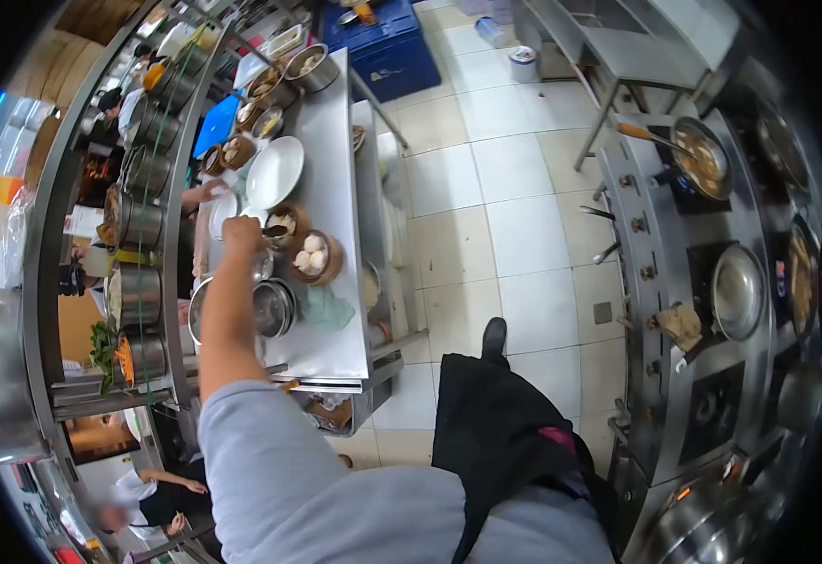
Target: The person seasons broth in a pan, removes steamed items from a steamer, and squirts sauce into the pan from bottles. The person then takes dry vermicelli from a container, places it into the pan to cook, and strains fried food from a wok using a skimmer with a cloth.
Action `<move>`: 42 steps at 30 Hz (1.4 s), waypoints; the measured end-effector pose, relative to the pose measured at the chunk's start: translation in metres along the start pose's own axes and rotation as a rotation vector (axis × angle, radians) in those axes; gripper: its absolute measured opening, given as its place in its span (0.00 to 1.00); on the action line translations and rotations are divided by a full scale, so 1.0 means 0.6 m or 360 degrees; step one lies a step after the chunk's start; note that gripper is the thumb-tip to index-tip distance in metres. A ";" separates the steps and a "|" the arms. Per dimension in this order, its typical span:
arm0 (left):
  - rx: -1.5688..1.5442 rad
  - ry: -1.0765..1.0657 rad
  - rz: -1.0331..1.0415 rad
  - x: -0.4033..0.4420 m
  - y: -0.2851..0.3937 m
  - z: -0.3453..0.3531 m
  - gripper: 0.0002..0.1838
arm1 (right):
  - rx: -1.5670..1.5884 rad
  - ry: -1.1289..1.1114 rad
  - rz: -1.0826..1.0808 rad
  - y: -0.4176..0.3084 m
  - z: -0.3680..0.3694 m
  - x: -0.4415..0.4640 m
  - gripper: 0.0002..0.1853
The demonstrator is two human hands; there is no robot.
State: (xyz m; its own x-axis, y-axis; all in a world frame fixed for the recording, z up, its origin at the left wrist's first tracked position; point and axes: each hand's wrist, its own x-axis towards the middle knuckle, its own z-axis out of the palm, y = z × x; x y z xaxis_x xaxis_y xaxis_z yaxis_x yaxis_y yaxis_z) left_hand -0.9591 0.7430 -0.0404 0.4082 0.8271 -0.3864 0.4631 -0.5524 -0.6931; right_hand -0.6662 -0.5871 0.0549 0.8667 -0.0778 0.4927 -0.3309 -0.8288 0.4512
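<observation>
My left arm reaches over the steel table, and my left hand (244,233) is closed on a dark utensil (275,231) whose kind I cannot make out. Its end is over a small bamboo steamer (289,242) holding pale food. Beside that, a second bamboo steamer (318,272) contains several round white buns (311,254). A white oval plate (275,173) lies just beyond my hand, with a smaller white plate (224,214) to its left. Round metal pans (273,308) sit near my forearm. My right hand is out of view.
Another person's hand (206,191) touches the smaller plate's side of the table. Shelves with metal pots (144,214) run along the left. A green cloth (326,308) lies by the table edge (359,329). Stoves with pans (738,292) line the right, across a tiled floor (533,216).
</observation>
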 end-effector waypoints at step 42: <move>0.0057 0.1831 0.2888 -1.496 1.325 -0.757 0.28 | 0.1809 -0.0136 0.1429 0.594 0.141 -0.177 0.23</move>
State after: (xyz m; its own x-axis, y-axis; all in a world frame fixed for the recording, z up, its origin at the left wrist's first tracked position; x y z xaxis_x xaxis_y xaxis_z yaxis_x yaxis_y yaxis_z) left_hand -0.5999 -0.4855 0.0319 0.4467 -0.8942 -0.0292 -0.8918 -0.4424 -0.0945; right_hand -0.8446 -0.9210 0.1006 0.5630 -0.7959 0.2228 -0.3300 -0.4636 -0.8223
